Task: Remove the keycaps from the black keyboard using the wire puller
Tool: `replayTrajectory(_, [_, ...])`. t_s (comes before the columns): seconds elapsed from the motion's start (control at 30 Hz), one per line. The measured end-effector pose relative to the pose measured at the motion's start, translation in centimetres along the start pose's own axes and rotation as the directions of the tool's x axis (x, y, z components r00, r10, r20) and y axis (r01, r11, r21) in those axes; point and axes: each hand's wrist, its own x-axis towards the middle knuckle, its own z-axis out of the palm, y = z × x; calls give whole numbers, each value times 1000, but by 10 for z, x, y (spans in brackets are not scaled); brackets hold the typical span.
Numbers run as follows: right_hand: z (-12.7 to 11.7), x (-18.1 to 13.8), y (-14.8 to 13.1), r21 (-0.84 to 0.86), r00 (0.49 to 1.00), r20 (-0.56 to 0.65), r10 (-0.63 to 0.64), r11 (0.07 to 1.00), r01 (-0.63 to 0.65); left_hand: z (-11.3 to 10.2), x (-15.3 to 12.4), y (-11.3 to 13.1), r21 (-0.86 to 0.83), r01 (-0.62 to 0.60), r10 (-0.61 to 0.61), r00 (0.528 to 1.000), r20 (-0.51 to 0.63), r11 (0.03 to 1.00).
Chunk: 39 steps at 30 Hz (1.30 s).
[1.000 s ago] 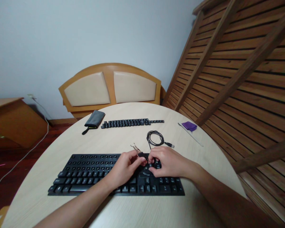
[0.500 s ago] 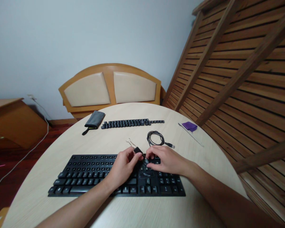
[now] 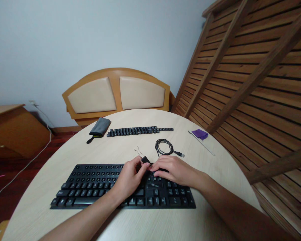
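A black keyboard lies across the table in front of me, its upper left rows stripped to bare switches. Between thumb and fingers, my left hand grips a keycap puller with a black handle. Two thin wire prongs stick out from its far end; its near end points toward my right hand. My right hand is closed at that near end, over the keyboard's navigation keys. A small keycap there is mostly hidden by the fingers.
Removed keycaps stand in rows toward the back. Around them on the table are a dark pouch, a coiled USB cable, a purple cloth and a thin rod. A slatted wooden panel rises at the right.
My right fingers have moved slightly left and closed in at the puller's near end, covering the small keycap that showed there before. The left hand holds nearly still.
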Motion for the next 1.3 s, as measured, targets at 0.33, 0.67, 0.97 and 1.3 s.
replayTrajectory(0.33, [-10,-7,26,27,923,-292,252,966,-256,0,-1,1,15,9,-10,1000,13,1000])
replayTrajectory(0.67, [-17,-15,87,74,734,-514,445,875,-479,-1,-1,3,51,-10,10,1000,15,999])
replayTrajectory(0.97, [-29,19,102,-140,691,-490,532,734,-664,-2,-1,3,66,-4,2,999,35,998])
replayTrajectory(1.3, [-18,51,120,-153,598,-590,542,652,-742,0,-1,1,51,1,-3,999,45,999])
